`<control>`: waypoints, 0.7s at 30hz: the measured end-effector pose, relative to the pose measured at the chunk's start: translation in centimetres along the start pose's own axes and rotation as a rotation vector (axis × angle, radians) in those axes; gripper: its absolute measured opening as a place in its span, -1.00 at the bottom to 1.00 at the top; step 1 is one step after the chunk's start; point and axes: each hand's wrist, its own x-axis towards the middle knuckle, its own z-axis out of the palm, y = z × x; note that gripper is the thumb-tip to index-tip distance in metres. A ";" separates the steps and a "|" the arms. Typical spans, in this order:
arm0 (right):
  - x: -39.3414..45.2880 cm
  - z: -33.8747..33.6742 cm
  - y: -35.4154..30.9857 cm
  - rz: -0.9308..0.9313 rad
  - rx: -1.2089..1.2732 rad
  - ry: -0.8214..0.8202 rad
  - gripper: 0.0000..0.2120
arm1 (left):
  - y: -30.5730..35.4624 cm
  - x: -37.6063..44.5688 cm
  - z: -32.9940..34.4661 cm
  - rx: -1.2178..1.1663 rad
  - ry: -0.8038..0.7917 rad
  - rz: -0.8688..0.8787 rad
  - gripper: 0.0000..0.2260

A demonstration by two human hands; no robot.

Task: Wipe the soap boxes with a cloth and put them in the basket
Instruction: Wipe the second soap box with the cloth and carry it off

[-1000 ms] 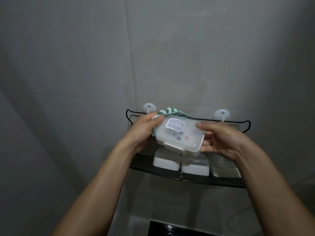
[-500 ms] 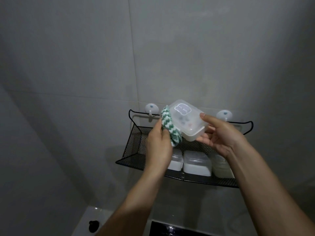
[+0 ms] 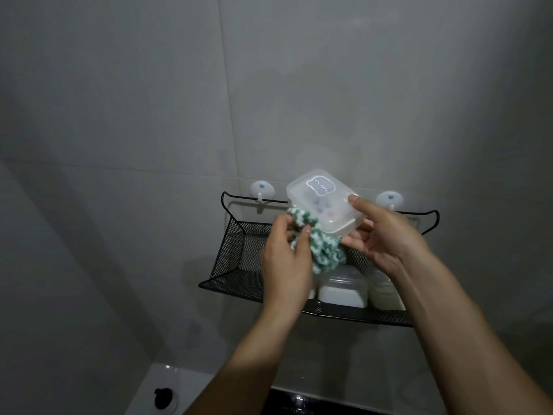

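A translucent white soap box (image 3: 323, 199) with a pale label on its lid is held tilted in front of the black mesh basket (image 3: 236, 259). My right hand (image 3: 386, 235) grips it, thumb on the lid and fingers underneath. My left hand (image 3: 287, 259) holds a green-and-white cloth (image 3: 323, 250) bunched against the box's lower left side. Inside the basket stand more soap boxes: one (image 3: 342, 290) in the middle and another (image 3: 384, 292) to its right, partly hidden by my hands.
The basket hangs from two white wall hooks (image 3: 262, 190) (image 3: 389, 200) on a grey tiled wall. Below lie a white surface with a dark knob (image 3: 163, 398) and a dark edge at the bottom of the view.
The soap box has been lifted and tilted up by my right hand. My left hand came off the box's side and now rubs the cloth lower along its left edge.
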 end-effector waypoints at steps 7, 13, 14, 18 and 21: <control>-0.8 -1.0 0.2 0.001 -0.025 -0.014 -0.77 | 0.2 4.8 -3.7 0.092 0.098 -0.016 -0.92; -1.0 -0.2 0.9 -0.040 -0.045 -0.103 -0.77 | 2.2 7.5 -3.6 0.355 -0.005 0.268 -0.80; -0.9 -0.1 1.0 -0.048 -0.045 -0.105 -0.79 | 2.1 7.1 -3.1 0.437 -0.072 0.313 -0.78; -0.5 -0.5 1.6 -0.067 -0.041 -0.075 -0.82 | 1.5 4.5 -1.5 0.568 -0.181 0.424 -0.72; -0.3 -0.8 2.2 -0.061 -0.029 -0.066 -0.76 | 1.6 2.9 -1.0 0.565 -0.212 0.519 -0.78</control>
